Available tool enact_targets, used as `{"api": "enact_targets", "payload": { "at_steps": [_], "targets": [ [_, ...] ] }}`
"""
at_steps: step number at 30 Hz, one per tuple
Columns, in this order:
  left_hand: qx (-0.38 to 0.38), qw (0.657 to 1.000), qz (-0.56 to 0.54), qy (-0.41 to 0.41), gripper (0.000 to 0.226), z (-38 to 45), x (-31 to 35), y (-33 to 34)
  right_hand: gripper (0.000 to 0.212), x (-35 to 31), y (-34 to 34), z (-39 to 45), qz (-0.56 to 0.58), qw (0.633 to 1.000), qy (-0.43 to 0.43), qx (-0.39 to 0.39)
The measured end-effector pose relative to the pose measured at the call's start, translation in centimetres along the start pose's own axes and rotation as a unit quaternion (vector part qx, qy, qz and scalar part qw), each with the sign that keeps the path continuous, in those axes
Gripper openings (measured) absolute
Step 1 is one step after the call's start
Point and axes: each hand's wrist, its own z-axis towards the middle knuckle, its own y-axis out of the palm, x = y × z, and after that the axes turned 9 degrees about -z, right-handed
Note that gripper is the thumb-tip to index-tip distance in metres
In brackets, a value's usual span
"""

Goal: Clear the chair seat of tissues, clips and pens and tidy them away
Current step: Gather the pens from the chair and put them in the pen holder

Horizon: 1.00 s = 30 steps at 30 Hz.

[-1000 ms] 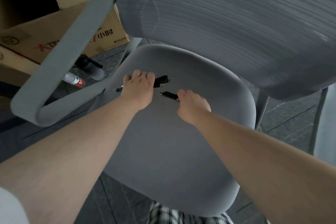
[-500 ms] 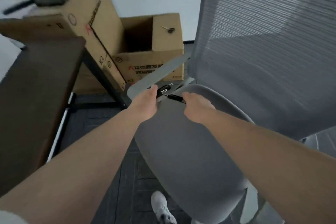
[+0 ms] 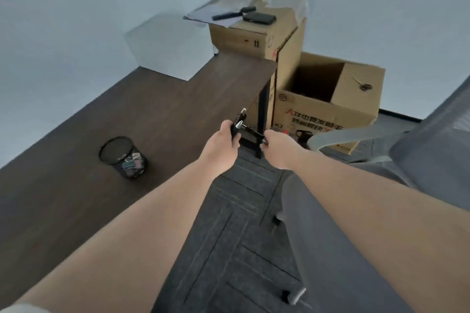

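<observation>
My left hand (image 3: 221, 142) is closed around a bunch of black pens (image 3: 239, 119) with silver tips, held upright near the dark desk's right edge. My right hand (image 3: 278, 146) grips another black pen (image 3: 251, 131), whose tip points left and meets the left hand's bunch. Both hands hover over the floor between the desk (image 3: 127, 119) and the grey chair seat (image 3: 338, 249). A black mesh pen cup (image 3: 123, 157) stands on the desk to the left, with coloured clips inside. The seat's visible part is mostly covered by my right arm.
An open cardboard box (image 3: 328, 104) sits on the floor behind the hands, with a taller closed box (image 3: 256, 30) beyond it carrying dark items. The chair's mesh back (image 3: 437, 140) and armrest (image 3: 351, 134) rise at the right. Dark carpet tiles (image 3: 229, 249) lie below.
Both hands lifted the pens off the chair seat and carried them left and up toward the desk. My view swung from the chair to the desk and pen cup.
</observation>
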Motion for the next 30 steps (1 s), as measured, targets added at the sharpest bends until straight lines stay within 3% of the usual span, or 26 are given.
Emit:
{"api": "enact_targets", "payload": {
  "at_steps": [4,9,12,14,19,22,30],
  "targets": [
    [0.123,0.986,-0.104,-0.038,0.021,-1.0,-4.0,-7.9,0.014,-9.7,-0.5,2.4,0.023,0.998,-0.049,-0.01],
    [0.193,0.976,-0.051,-0.081,0.024,-1.1,-9.9,-16.1,0.02,-20.6,0.8,5.3,0.056,0.995,-0.086,0.019],
    [0.202,0.967,-0.123,-0.099,0.024,-0.5,-13.2,-19.4,0.027,-25.8,1.3,6.6,0.096,0.99,-0.104,0.025],
    [0.212,0.958,-0.168,-0.101,0.025,-0.3,-14.8,-20.7,0.018,-28.4,1.6,7.4,0.127,0.984,-0.121,0.022],
    [0.258,0.92,-0.27,-0.117,0.012,0.9,-17.7,-21.5,0.012,-32.2,3.6,9.8,0.208,0.97,-0.126,-0.001],
    [0.284,0.887,-0.335,-0.139,0.009,2.2,-18.9,-21.6,0.019,-33.4,4.6,11.5,0.247,0.962,-0.115,-0.001],
    [0.328,0.847,-0.377,-0.18,0.008,4.9,-20.7,-20.2,0.016,-34.1,5.8,14.6,0.282,0.952,-0.119,-0.031]
  ]
}}
